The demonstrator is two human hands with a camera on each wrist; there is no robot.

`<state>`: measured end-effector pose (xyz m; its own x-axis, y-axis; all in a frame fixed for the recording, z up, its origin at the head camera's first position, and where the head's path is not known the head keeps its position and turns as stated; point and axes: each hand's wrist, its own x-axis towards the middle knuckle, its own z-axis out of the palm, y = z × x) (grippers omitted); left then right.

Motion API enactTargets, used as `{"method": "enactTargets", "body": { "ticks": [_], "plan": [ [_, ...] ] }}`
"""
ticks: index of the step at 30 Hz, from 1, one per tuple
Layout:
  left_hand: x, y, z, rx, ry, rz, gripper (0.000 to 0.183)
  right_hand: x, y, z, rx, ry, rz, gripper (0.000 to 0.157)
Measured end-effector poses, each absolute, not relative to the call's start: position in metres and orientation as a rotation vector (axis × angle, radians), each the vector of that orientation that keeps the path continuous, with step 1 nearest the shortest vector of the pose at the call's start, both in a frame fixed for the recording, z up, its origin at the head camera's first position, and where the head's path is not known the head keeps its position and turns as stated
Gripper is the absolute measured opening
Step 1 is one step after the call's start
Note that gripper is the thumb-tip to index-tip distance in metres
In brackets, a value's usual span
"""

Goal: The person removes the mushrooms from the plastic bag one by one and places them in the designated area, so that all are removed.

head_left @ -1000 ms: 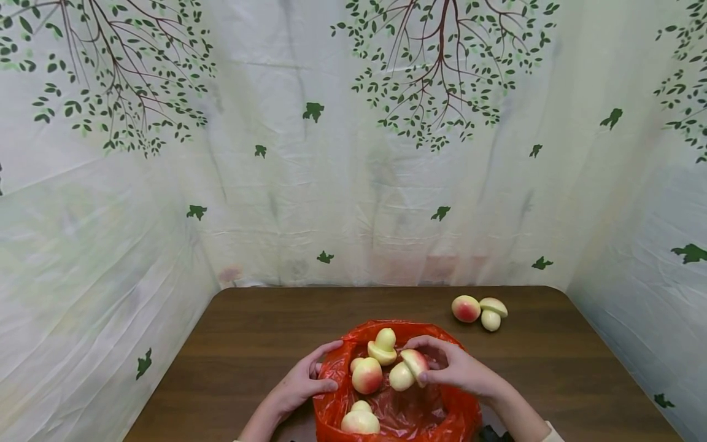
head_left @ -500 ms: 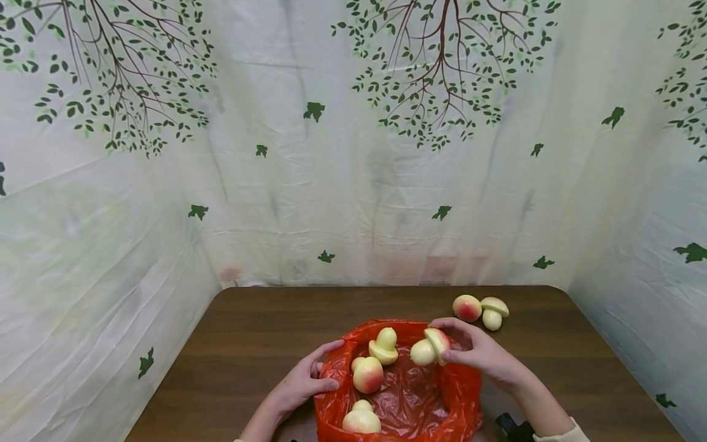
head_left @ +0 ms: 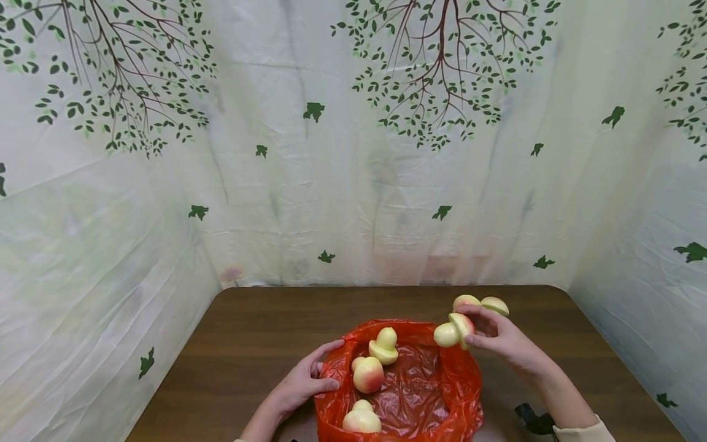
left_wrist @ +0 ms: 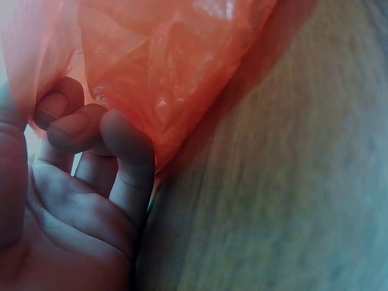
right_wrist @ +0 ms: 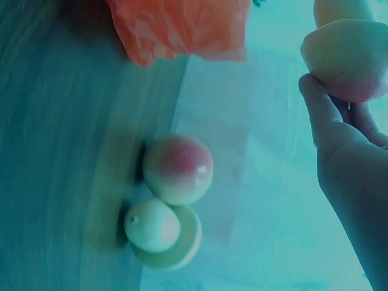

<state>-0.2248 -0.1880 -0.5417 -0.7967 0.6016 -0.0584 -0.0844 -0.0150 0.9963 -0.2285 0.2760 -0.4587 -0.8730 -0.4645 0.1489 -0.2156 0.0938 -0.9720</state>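
Note:
A red plastic bag (head_left: 464, 393) stands with its mouth spread wide. My left hand (head_left: 302, 379) grips the left side of its rim; the left wrist view shows the fingers (left_wrist: 130, 145) curled at the thin film. Inside lie several pale yellow toy mushrooms (head_left: 361, 418), some with a pink blush on the cap. Over the bag's far right rim, my right hand (head_left: 499, 341) pinches another toy mushroom (head_left: 446, 335) by its cap, stem pointing left. In the right wrist view its speckled, pink-tinged cap (right_wrist: 348, 57) sits above the fingertips.
Two more toy mushrooms, one with a pink cap (right_wrist: 179, 170) and one lying stem up (right_wrist: 151, 225), rest together at the table's back right. A black object (head_left: 534, 420) shows by the right wrist. Leaf-printed curtains (head_left: 353, 184) surround the brown table (head_left: 276, 319).
My right hand has lifted the toy mushroom from over the bag's middle to its far right rim, moving right and away. The left hand keeps its grip on the bag.

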Motion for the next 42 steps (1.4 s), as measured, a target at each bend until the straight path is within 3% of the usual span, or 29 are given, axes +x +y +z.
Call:
{"method": "enactTargets", "body": {
  "ticks": [18,31,42],
  "plan": [
    [-0.227,-0.188,-0.543,0.540,1.774,1.862,0.081,-0.236,0.323,-0.459,-0.515,2.352,-1.944,0.045],
    [-0.225,-0.189,-0.544,0.544,1.756,1.865,0.080,-0.245,0.344,-0.465,-0.315,2.426,-1.937,0.052],
    [-0.226,-0.188,-0.544,0.562,1.739,1.877,0.080,-0.254,0.356,-0.471,-0.277,2.371,-2.084,0.041]
  ]
}}
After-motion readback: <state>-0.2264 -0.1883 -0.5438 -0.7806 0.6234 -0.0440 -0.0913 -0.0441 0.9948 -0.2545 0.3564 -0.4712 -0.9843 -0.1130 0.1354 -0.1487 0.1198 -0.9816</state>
